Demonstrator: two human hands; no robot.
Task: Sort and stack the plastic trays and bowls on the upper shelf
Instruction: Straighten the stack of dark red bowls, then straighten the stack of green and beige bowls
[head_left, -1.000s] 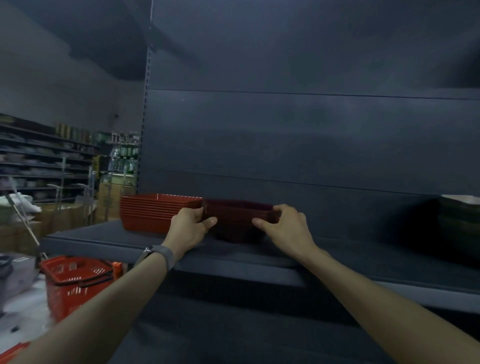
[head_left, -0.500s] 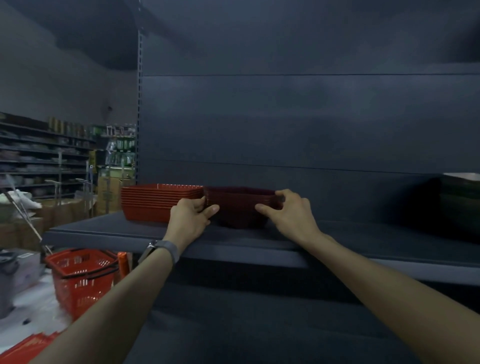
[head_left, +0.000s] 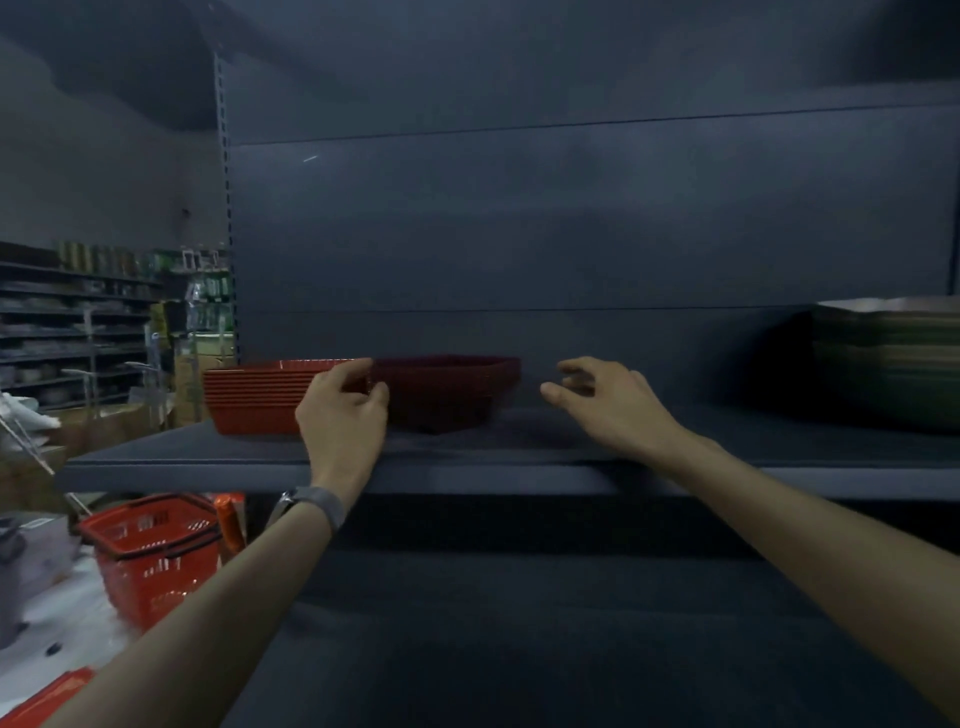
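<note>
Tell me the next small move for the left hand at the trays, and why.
Probably lift the left hand off the dark red stack. That stack sits flat on the shelf, right beside the bright red stack, and the right hand hovers open, clear of it. Whether the left fingers grip the rim is unclear.

Right hand (head_left: 618, 410) being withdrawn from dark red tray stack (head_left: 447, 389). Stack's right end, gripped half second ago, being left bare; whole right rim being exposed. Hand being held just right of stack, level with stack, contact being broken, fingers being spread loosely, thumb being pointed back toward stack.
</note>
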